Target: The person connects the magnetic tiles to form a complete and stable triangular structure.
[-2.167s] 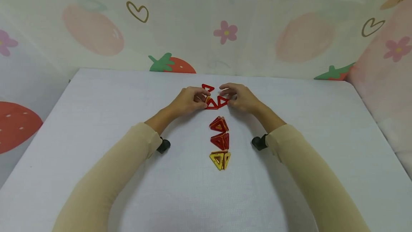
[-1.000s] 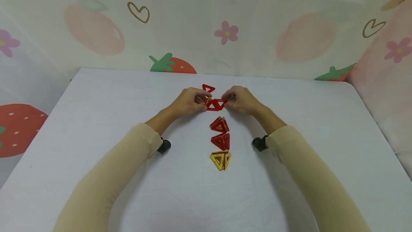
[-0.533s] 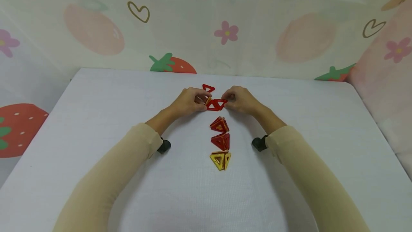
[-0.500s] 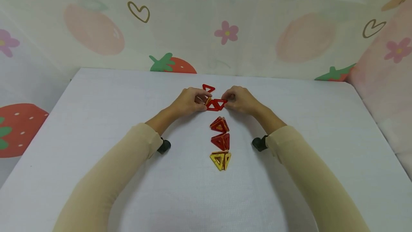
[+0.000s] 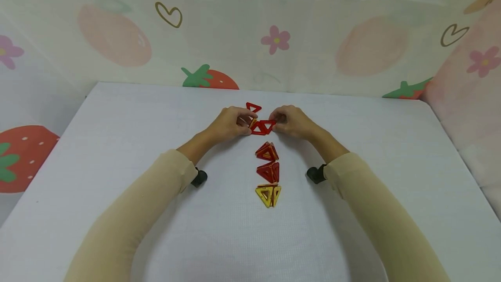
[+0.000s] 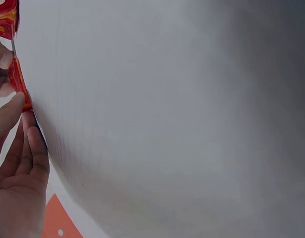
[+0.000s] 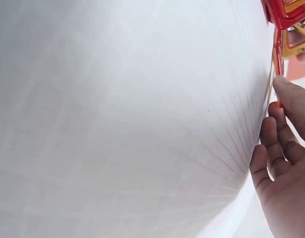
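In the head view, two red triangular magnetic tiles lie edge to edge between the hands: a left one (image 5: 258, 133) and a right one (image 5: 268, 121). A yellow triangular tile (image 5: 253, 122) stands raised against the left one. My left hand (image 5: 232, 123) pinches at this joined left side, thumb low and index finger above; its fingers partly hide the tiles. My right hand (image 5: 293, 122) pinches the outer corner of the right red tile between thumb and finger, as the right wrist view also shows at the tile's edge (image 7: 277, 54).
Another red triangular tile (image 5: 254, 105) lies just beyond the hands. Nearer stand two red pyramids of tiles, one (image 5: 267, 151) in front of the other (image 5: 268, 172), then a yellow one (image 5: 265, 195). White cloth (image 5: 219, 238) covers the table; a printed curtain (image 5: 305, 8) hangs behind.
Since the earliest frame, the right red tile has turned and come left against the other red tile, my right hand moving with it. In the last second almost nothing moves.
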The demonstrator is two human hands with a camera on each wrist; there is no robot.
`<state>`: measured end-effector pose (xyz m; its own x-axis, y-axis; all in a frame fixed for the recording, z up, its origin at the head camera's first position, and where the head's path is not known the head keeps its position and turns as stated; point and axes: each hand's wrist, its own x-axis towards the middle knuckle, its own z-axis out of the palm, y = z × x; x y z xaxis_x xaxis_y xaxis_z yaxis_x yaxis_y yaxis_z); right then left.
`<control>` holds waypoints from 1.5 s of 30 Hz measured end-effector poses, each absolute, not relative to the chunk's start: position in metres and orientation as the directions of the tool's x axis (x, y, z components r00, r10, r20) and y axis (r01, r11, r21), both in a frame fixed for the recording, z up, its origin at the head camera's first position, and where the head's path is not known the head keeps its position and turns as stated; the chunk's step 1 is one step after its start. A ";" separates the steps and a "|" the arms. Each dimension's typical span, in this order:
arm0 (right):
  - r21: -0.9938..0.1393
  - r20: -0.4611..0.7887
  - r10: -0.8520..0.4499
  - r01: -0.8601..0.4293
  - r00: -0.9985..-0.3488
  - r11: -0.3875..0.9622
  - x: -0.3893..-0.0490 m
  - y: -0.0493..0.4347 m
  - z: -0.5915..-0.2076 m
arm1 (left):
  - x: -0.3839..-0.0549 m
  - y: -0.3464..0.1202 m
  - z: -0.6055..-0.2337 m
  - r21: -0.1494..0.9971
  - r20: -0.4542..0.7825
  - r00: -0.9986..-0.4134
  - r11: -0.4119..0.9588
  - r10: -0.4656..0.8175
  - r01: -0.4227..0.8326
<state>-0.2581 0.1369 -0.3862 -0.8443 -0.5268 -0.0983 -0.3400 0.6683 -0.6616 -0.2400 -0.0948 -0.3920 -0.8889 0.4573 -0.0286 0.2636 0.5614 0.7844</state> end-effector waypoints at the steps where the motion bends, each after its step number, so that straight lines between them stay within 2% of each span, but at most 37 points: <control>1: -0.666 -0.100 -0.528 -0.338 -0.844 0.666 -0.258 0.137 -0.386 | -0.240 -0.095 -0.392 0.785 -0.028 -0.889 0.561 0.458 0.264; 10: -0.754 -0.126 -0.496 -0.242 -0.859 0.611 -0.259 0.138 -0.383 | -0.240 -0.096 -0.392 0.786 -0.028 -0.883 0.556 0.468 0.270; 18: -0.804 -0.112 -0.508 -0.222 -0.854 0.551 -0.259 0.138 -0.383 | -0.240 -0.095 -0.392 0.785 -0.038 -0.885 0.562 0.464 0.261; 31: -0.808 -0.136 -0.492 -0.191 -0.860 0.557 -0.257 0.135 -0.382 | -0.239 -0.095 -0.392 0.789 -0.033 -0.887 0.557 0.462 0.261; 45: -0.811 -0.113 -0.534 -0.233 -0.838 0.537 -0.257 0.128 -0.384 | -0.239 -0.096 -0.391 0.774 -0.007 -0.883 0.561 0.470 0.292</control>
